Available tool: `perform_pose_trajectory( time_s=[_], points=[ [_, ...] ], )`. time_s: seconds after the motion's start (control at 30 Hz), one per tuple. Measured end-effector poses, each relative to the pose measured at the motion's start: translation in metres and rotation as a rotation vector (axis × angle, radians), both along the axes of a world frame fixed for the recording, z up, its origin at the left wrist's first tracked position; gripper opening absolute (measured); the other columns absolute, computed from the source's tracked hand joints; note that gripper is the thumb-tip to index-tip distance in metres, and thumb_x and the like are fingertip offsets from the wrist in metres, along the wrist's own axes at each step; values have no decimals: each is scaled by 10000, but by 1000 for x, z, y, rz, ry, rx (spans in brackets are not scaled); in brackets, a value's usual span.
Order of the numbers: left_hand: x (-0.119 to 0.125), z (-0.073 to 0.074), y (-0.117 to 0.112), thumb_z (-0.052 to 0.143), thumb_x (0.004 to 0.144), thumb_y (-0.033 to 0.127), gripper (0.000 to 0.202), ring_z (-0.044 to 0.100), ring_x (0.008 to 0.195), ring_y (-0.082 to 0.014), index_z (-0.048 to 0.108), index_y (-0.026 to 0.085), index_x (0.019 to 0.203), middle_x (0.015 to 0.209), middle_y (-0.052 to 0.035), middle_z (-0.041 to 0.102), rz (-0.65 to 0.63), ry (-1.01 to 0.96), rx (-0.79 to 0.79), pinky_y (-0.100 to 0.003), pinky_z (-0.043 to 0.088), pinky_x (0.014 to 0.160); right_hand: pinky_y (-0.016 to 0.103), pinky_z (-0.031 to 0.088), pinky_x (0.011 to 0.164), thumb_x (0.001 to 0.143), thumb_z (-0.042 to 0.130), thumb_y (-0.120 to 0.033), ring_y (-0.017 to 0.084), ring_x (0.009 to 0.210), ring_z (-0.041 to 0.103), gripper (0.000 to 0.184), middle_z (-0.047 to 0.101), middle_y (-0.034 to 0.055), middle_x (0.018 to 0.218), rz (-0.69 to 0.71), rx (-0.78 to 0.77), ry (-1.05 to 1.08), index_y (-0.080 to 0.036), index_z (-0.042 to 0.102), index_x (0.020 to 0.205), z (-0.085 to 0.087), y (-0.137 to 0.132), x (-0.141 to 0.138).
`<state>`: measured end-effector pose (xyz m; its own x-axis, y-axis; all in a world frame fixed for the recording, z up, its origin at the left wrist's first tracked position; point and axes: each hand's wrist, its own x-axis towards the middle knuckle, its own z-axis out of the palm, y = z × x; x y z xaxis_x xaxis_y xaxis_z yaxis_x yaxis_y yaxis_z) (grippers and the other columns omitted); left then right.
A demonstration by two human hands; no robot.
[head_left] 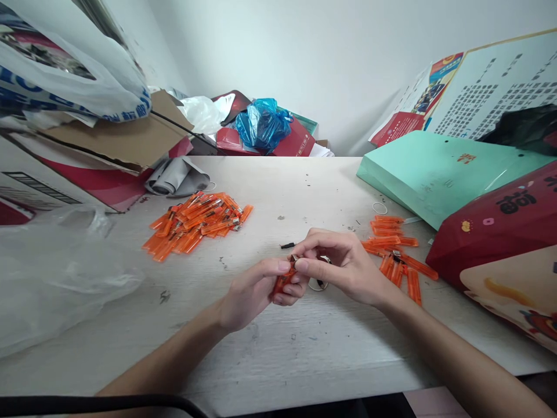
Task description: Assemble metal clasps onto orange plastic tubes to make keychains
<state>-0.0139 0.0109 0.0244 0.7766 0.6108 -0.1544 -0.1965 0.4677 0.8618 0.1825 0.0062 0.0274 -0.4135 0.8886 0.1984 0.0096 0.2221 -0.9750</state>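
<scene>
slip risk, we'd say: our left hand (256, 285) holds the lighter (282, 284) mid-view, and if our right hand (343, 262), pinching its metal top (293, 259), pushes too hard, it could twist out or the top could spring toward the black bit (288, 245) at twelve o'clock. we see left forearm in from eight, right from four, fingers curled, thumbs nearly meeting.

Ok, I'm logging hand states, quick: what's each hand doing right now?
Left hand: closed, holding an orange lighter-like piece.
Right hand: at the piece's metal top; whether it grips cannot be told.
</scene>
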Motion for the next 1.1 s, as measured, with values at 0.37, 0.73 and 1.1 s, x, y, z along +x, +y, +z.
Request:
perform_pose_trajectory(
  time_s=[0.37,0.73,1.1],
  points=[
    [-1,0,1,492,906,411,248,246,679,-135,418,175,903,778,12,296,-8,-15,-6,-289,175,573,275,403,644,912,750,-381,124,721,521,188,618,9,796,-18,10,2,-203,780,963,-1,-1,-1],
    [-4,-4,1,491,971,539,373,261,652,-127,393,192,874,788,11,319,-24,-27,-31,-294,177,563,269,449,650,898,750,-383,140,740,573,192,698,37,863,-73,-44,66,-194,753,926,1,0,-1],
    [-5,-3,1,399,1006,598,468,240,637,-122,398,178,800,764,22,272,-103,-33,71,-300,161,559,263,397,635,910,737,-368,131,726,541,178,664,18,814,-82,-47,46,-191,744,928,2,0,1]
  ],
)
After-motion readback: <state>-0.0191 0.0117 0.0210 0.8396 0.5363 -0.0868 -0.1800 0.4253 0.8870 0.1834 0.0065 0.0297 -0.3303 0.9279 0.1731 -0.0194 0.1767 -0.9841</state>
